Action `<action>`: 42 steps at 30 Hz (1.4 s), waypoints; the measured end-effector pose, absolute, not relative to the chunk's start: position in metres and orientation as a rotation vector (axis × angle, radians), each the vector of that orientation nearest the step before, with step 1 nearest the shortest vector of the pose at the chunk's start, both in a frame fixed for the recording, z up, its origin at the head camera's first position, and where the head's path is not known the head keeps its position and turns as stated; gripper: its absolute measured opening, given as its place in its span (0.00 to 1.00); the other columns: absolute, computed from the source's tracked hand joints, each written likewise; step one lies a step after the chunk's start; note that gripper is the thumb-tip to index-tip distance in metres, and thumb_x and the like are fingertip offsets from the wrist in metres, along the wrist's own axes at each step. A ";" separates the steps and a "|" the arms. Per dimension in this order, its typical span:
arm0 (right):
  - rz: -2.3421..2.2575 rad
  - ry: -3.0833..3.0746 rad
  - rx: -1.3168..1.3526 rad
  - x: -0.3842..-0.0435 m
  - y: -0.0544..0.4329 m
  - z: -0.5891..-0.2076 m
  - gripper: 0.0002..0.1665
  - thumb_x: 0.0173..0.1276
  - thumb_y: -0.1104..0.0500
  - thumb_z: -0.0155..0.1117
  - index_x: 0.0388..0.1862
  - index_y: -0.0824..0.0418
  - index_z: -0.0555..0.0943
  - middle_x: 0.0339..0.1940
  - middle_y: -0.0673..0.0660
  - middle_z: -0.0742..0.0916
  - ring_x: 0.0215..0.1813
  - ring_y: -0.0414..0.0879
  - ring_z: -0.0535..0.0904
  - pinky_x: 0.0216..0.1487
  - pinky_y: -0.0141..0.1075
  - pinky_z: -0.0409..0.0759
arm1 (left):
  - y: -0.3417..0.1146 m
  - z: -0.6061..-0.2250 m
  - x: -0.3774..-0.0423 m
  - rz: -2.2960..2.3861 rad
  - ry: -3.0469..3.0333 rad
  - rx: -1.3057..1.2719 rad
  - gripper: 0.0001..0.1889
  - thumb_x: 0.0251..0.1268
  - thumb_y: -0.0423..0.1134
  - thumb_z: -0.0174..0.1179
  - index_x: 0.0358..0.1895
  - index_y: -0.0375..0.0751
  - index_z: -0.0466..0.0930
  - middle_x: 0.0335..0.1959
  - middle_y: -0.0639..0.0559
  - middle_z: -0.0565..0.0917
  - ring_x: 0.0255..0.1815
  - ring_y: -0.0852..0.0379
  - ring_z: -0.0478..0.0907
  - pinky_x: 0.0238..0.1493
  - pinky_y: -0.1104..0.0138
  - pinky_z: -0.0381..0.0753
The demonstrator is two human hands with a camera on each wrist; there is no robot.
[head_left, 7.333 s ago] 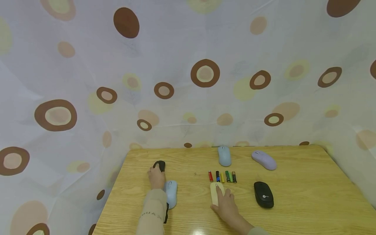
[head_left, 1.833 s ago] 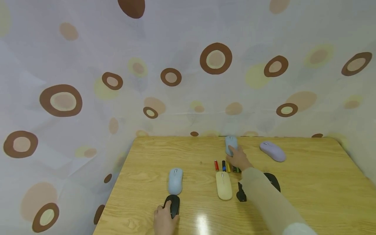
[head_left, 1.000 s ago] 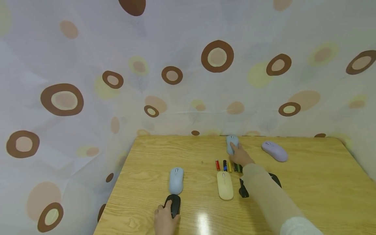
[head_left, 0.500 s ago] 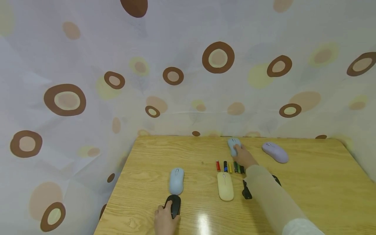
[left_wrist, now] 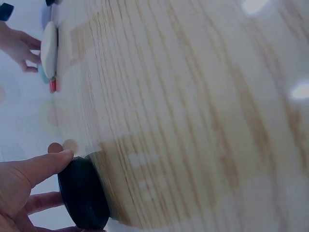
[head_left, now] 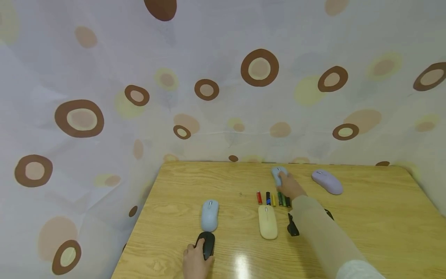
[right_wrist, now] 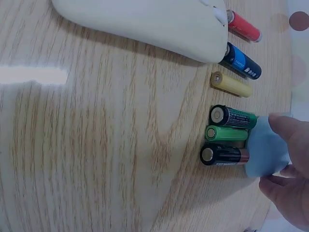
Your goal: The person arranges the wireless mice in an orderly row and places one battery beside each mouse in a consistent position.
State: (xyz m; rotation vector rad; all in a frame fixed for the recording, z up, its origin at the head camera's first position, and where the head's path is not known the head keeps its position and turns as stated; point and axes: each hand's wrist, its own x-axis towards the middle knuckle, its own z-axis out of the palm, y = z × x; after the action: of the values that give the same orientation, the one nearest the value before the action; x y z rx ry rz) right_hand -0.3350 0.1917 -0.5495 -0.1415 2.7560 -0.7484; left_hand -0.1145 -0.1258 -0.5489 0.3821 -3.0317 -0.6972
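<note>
My left hand [head_left: 196, 262] grips a black computer mouse [head_left: 208, 245] at the table's front left. Thumb and fingers clasp that mouse's sides in the left wrist view. A light blue mouse [head_left: 210, 215] lies just beyond it. Toward the back, my right hand [head_left: 291, 187] holds a second light blue mouse [head_left: 277, 173], its fingers on both sides. In the right wrist view this blue mouse [right_wrist: 266, 151] is right at the ends of the green and dark batteries [right_wrist: 228, 133]. A cream mouse [head_left: 267, 222] lies in front of the battery row.
A lilac mouse [head_left: 327, 181] lies at the back right. Another black mouse [head_left: 329, 214] is mostly hidden under my right sleeve [head_left: 322, 232]. Red [head_left: 259, 197], blue-black [head_left: 268, 198] and yellow [head_left: 273, 200] batteries continue the row leftward. A patterned sheet [head_left: 223, 128] rises behind the wooden table [head_left: 181, 182].
My left hand has brought the black mouse from the back left to the front. My right hand has left the cream mouse, taken the far blue mouse and drawn it slightly nearer, turning it.
</note>
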 end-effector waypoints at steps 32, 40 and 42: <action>-0.882 2.840 -0.100 -0.326 0.194 -0.548 0.36 0.62 0.65 0.56 0.67 0.70 0.56 0.55 0.80 0.69 0.49 0.71 0.69 0.43 0.57 0.70 | -0.128 -0.545 -0.119 -0.714 -3.044 0.410 0.28 0.36 0.39 0.75 0.47 0.41 0.78 0.32 0.38 0.74 0.32 0.43 0.73 0.28 0.53 0.76; -0.976 2.881 -0.043 -0.327 0.200 -0.541 0.36 0.64 0.63 0.51 0.69 0.67 0.53 0.56 0.82 0.64 0.53 0.74 0.64 0.47 0.62 0.66 | -0.127 -0.547 -0.119 -0.714 -3.025 0.387 0.28 0.35 0.39 0.75 0.47 0.41 0.78 0.31 0.38 0.74 0.32 0.44 0.73 0.28 0.53 0.76; -0.974 2.880 -0.026 -0.329 0.199 -0.535 0.36 0.65 0.62 0.50 0.70 0.67 0.52 0.57 0.81 0.64 0.53 0.73 0.64 0.47 0.62 0.66 | -0.128 -0.547 -0.119 -0.713 -3.018 0.384 0.28 0.35 0.39 0.75 0.46 0.41 0.78 0.31 0.39 0.74 0.32 0.44 0.73 0.28 0.53 0.76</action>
State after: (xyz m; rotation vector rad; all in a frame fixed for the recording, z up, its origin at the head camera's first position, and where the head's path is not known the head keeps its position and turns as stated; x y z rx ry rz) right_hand -0.3286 0.1989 -0.5350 -0.0258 2.8802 -0.9740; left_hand -0.1190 -0.1276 -0.5473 0.3845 -3.0177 -0.7131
